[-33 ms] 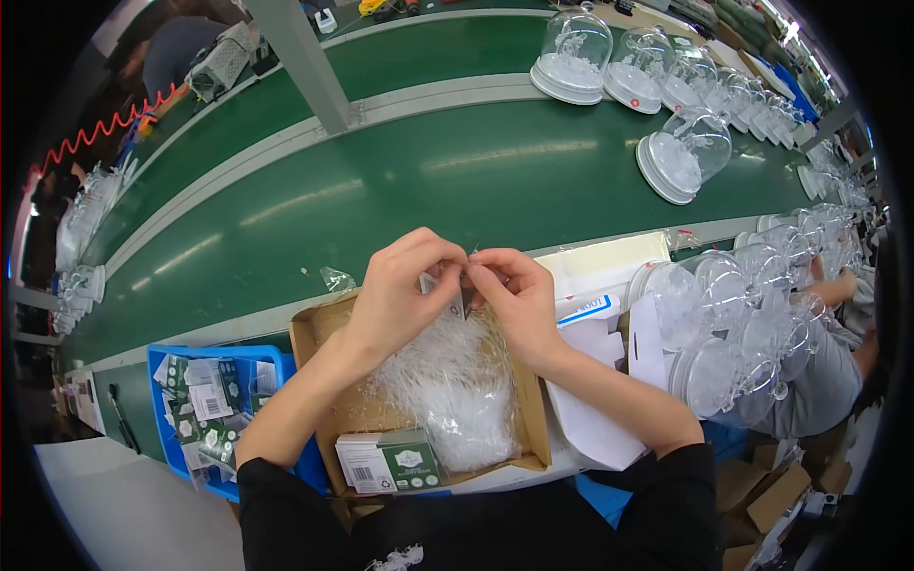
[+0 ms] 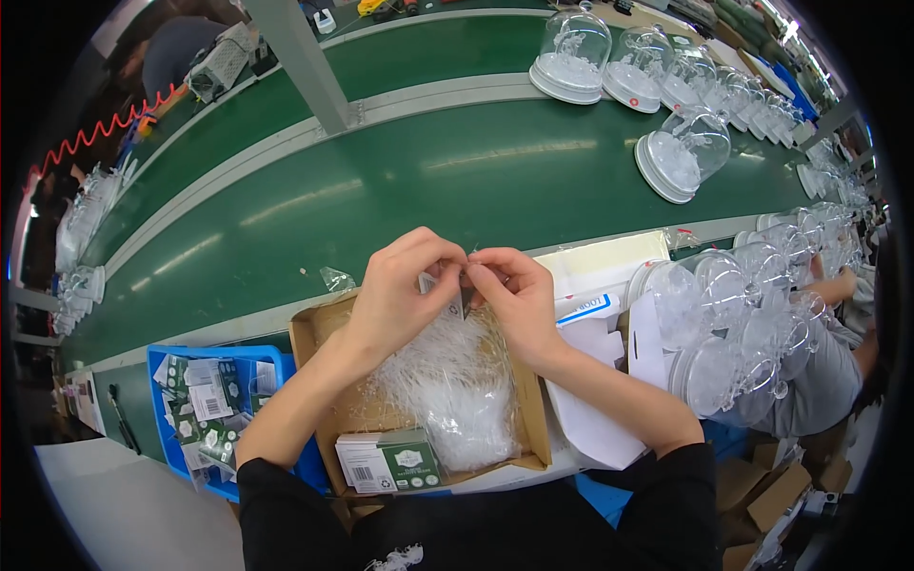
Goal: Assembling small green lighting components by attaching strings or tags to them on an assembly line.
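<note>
My left hand is closed in a pinch on a small pale printed card, which hangs partly hidden behind its fingers. Against those fingertips, my right hand pinches too; whatever it grips is too small to make out. Both hands are above an open cardboard box. Inside it lies a bundle of thin clear plastic strands, partly in clear film. A stack of green and white cards sits in the box's near left corner.
A blue bin with bagged cards stands left of the box. White papers lie to its right. Glass domes on white bases stand on the green table, and several more lie at the right beside another person's arm.
</note>
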### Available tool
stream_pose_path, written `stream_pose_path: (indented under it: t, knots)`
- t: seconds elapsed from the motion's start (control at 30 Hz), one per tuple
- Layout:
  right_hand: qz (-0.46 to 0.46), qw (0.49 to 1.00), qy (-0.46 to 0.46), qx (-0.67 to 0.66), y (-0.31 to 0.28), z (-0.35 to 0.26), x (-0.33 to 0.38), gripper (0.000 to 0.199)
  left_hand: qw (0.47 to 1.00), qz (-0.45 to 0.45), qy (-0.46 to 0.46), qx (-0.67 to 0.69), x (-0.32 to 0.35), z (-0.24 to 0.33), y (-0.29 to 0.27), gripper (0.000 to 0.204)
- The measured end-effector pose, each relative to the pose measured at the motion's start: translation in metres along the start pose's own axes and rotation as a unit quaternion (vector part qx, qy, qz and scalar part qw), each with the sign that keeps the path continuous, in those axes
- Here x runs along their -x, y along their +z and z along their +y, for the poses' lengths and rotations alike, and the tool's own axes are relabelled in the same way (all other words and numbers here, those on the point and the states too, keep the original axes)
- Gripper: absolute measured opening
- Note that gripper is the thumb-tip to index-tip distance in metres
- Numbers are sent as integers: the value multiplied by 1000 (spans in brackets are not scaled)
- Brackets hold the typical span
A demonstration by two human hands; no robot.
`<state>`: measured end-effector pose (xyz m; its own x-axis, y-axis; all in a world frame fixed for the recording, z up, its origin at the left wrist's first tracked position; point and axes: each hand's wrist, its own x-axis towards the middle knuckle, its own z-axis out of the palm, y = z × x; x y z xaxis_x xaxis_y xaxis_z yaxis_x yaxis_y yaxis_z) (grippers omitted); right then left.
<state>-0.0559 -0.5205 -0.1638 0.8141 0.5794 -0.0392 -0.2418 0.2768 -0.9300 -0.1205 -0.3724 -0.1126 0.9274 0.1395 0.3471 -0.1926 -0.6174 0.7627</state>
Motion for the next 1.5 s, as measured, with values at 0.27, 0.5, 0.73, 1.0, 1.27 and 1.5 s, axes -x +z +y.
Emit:
stream_pose_path:
  t: [0.27,0.5,0.73,1.0,1.27,1.5]
  knots:
    - [-12,999,4,32,0,2,0,15,999,33,28,19,1,-7,3,17]
    - [-6,1000,-1,0,2,0,1,15,999,30,32,31,0,-9,4,14]
    - [-23,999,21,-17,1,0,0,14,999,25,25,20,1,-10,5,16]
    - [-35,999,31,-10,2,1,0,12,999,27,15,15,2,-7,5,14]
    - [-31,999,14,30,-1,5,0,10,999,23,3,29,4,-9,8,14]
    - [-15,999,2,38,5,10,0,9,999,-2,3,38,6,-10,6,11]
